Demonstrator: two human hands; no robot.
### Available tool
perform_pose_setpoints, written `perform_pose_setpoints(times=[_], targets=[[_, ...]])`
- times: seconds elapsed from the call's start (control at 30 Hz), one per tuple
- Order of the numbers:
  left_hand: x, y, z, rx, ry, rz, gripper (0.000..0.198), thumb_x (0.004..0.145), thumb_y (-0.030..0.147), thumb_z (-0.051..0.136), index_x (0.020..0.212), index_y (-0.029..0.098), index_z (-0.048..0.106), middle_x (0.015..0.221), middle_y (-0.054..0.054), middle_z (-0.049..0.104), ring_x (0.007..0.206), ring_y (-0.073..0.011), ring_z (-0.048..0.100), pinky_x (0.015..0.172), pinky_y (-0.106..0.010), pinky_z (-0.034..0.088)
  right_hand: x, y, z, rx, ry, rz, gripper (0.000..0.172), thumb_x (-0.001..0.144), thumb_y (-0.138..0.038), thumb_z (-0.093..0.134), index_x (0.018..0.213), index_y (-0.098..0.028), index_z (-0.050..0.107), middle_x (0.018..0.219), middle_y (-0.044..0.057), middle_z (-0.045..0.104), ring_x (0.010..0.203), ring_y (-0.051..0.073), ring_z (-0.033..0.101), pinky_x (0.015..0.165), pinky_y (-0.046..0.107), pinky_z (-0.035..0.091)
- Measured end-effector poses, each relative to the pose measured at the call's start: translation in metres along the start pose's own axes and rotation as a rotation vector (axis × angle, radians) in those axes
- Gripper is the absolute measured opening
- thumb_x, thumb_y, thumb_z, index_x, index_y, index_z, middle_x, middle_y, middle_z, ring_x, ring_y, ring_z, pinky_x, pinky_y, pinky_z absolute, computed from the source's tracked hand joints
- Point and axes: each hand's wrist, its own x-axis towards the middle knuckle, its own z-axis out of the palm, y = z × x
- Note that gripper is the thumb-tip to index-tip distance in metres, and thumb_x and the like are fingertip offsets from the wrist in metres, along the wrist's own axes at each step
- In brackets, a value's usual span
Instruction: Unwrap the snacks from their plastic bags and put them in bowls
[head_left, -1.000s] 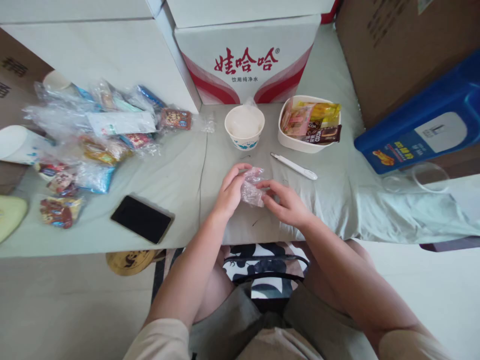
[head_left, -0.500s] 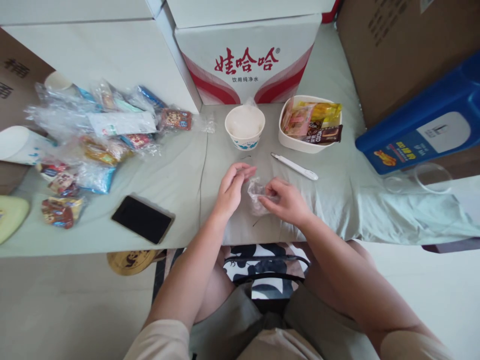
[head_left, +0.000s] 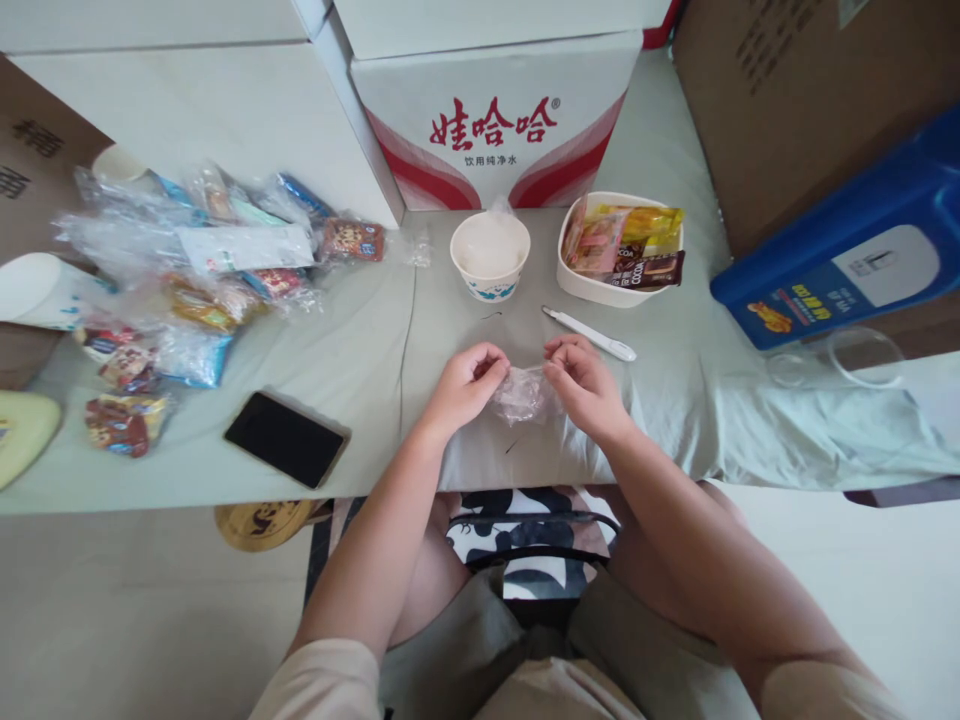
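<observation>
A crumpled clear plastic bag (head_left: 519,396) hangs between my two hands, low over the cloth-covered table. My left hand (head_left: 471,385) pinches its left edge between thumb and fingers. At the other edge my right hand (head_left: 583,385) is closed on the plastic. Beyond my hands stands a paper cup (head_left: 491,285) with a blue pattern and clear plastic inside. To its right sits a white tub (head_left: 619,292) holding several packaged snacks. A white pen-like tool (head_left: 592,334) lies just past my right hand.
On the left lie a heap of wrapped snacks (head_left: 240,248), a tipped paper cup (head_left: 46,290) and a black phone (head_left: 286,438). A white-and-red carton (head_left: 495,125) backs the table. At right are a blue jug (head_left: 847,240) and a clear plastic cup (head_left: 862,357).
My left hand has come down and closed on the plastic bag's left edge. My right hand has shifted slightly up and right, and the bag is now stretched between both hands.
</observation>
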Motion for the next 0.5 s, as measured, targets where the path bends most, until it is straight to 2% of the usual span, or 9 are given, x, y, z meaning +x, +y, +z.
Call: perform_pose_setpoints(times=[0.13,0.23,0.33,0.4,0.5], targets=[[0.0008,0.0009,-0.0009,0.044,0.018,-0.001,0.021,0.09,0.038,0.06,0.08,0.02,0.058,0.067,0.002,0.056,0.061,-0.012,0.051,0.059,-0.025,0.042,-0.0024,-0.0025,-0.003,0.09,-0.107,-0.031,0.029,0.089,-0.039,0.061,0.069,-0.023,0.046,0.108,0.01,0.069,0.111,0.026,0.063,0.1,0.042,0.046],[0.0007,0.0015,-0.0005,0.038,0.029,-0.001,0.022,0.091,0.039,0.058,0.079,0.021,0.056,0.067,0.003,0.054,0.06,-0.0116,0.049,0.058,-0.024,0.04,-0.0051,-0.0039,-0.0035,0.169,-0.232,-0.024,0.028,0.091,-0.041,0.062,0.076,-0.024,0.045,0.102,0.008,0.072,0.114,0.027,0.064,0.102,0.042,0.044],[0.0003,0.0016,-0.0009,0.027,0.047,0.0,0.025,0.092,0.042,0.058,0.079,0.021,0.055,0.067,0.003,0.053,0.06,-0.0114,0.048,0.058,-0.024,0.039,-0.0058,-0.0043,-0.0033,0.132,-0.269,-0.004,0.023,0.088,-0.04,0.064,0.083,-0.024,0.048,0.089,0.004,0.068,0.096,0.023,0.064,0.091,0.038,0.047],[-0.0001,0.0017,-0.0013,0.023,0.058,0.004,0.027,0.092,0.045,0.058,0.079,0.021,0.054,0.067,0.003,0.054,0.06,-0.0115,0.049,0.058,-0.024,0.04,-0.005,-0.005,-0.0036,0.048,-0.277,0.016,0.02,0.087,-0.039,0.064,0.086,-0.023,0.052,0.084,0.002,0.064,0.081,0.019,0.06,0.081,0.034,0.046],[-0.0011,0.0021,-0.0013,0.033,0.058,-0.002,0.03,0.092,0.048,0.059,0.08,0.022,0.054,0.069,0.002,0.057,0.062,-0.0122,0.051,0.06,-0.025,0.042,-0.0033,-0.0071,-0.0042,-0.048,-0.354,0.04,0.017,0.086,-0.038,0.063,0.089,-0.021,0.06,0.078,0.001,0.062,0.072,0.017,0.055,0.072,0.031,0.043]])
